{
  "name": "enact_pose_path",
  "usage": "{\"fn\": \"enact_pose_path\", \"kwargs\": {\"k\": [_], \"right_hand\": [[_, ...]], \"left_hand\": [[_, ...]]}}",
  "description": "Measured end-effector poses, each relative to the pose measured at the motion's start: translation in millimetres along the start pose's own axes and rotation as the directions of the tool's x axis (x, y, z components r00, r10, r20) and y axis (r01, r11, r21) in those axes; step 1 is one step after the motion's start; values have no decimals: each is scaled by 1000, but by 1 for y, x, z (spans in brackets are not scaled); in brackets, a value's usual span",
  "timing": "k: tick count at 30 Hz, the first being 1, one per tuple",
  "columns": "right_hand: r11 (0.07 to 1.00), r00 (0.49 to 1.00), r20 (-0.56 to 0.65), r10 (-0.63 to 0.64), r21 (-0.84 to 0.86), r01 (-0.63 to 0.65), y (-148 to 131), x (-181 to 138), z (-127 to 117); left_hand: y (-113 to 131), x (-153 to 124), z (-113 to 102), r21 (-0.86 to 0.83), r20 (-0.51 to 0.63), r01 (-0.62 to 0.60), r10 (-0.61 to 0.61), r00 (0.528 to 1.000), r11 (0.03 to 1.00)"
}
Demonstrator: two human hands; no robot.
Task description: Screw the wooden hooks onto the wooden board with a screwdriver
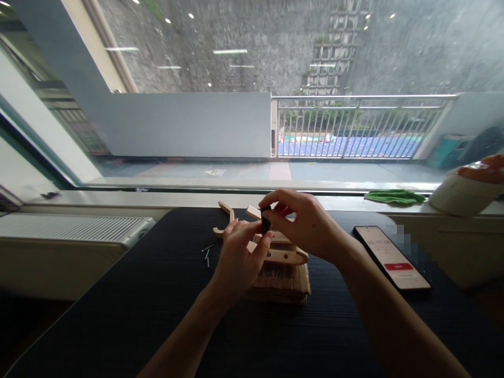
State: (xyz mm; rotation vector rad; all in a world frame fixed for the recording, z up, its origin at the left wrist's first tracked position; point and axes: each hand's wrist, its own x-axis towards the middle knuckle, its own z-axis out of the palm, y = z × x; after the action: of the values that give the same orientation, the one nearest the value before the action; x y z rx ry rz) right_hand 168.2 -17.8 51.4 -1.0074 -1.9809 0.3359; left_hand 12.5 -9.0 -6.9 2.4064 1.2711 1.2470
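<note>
My right hand (301,218) pinches a small black piece (266,219), held upright between thumb and fingertips. My left hand (244,249) is closed, thumb and index finger meeting around the lower end of that piece; what exactly they grip is hidden. Below both hands is a pale wooden part with round holes (289,256), with further wooden strips behind it. It rests on a brown wooden block or stack (283,283) with dark markings. A bent wooden piece (227,215) lies just beyond my left hand. Several metal screws (207,253) are scattered to its left.
Everything sits on a black table (157,320). At the right lies a phone (391,257) with a lit screen. On the windowsill are a green cloth (395,197) and a white pot (459,194). A white radiator (74,231) stands left; a large window rises ahead.
</note>
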Motion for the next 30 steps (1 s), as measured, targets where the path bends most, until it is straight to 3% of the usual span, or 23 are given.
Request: {"fn": "enact_pose_path", "kwargs": {"k": [30], "right_hand": [[999, 1000, 8, -13, 44, 13, 1, 1, 4]], "left_hand": [[2, 0, -1, 11, 19, 22, -22, 1000, 1000]]}}
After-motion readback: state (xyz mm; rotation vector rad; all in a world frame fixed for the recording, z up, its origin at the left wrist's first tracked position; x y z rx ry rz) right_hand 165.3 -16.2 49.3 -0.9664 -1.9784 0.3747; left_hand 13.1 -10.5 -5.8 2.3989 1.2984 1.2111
